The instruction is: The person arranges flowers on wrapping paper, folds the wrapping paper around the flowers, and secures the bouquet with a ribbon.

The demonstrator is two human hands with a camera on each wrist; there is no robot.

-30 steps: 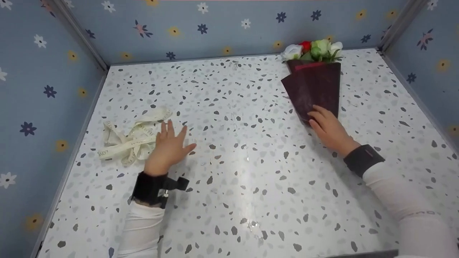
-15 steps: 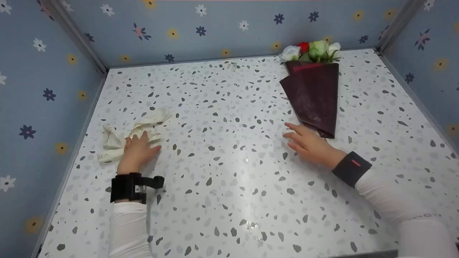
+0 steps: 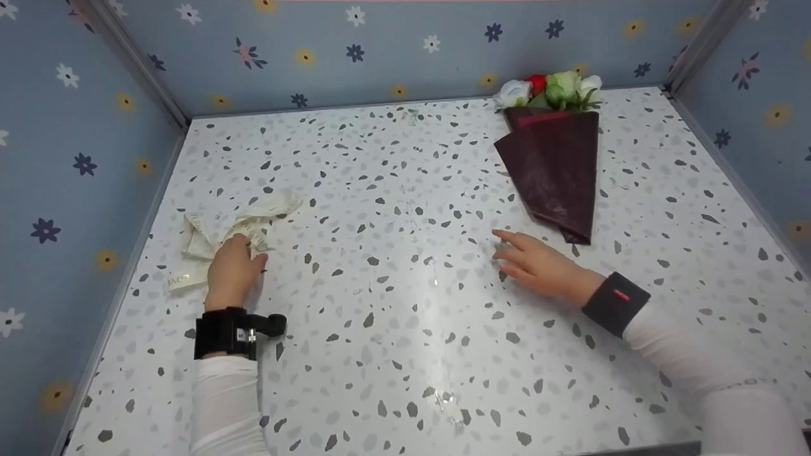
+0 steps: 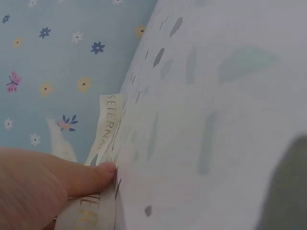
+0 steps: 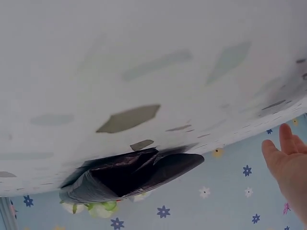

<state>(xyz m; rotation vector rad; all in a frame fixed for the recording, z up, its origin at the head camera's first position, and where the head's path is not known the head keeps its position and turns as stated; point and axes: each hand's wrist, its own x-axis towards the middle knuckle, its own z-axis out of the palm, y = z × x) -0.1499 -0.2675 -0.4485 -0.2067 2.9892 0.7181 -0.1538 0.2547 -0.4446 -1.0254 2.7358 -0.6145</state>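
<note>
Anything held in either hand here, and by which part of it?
The left hand grips the ribbon around its bunched middle; the right hand holds nothing.

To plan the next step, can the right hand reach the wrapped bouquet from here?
Probably yes: the right hand is empty and close to the wrapped bouquet, with nothing visible between them.

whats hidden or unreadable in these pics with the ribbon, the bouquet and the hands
Head view: part of the ribbon, covered by the left hand.
Head view: most of the ribbon's lettering, too small.
Head view: any stems, hidden by the dark wrapper.
Left wrist view: part of the left hand, cut off by the picture's edge.
Right wrist view: part of the right hand, cut off by the right edge.
</note>
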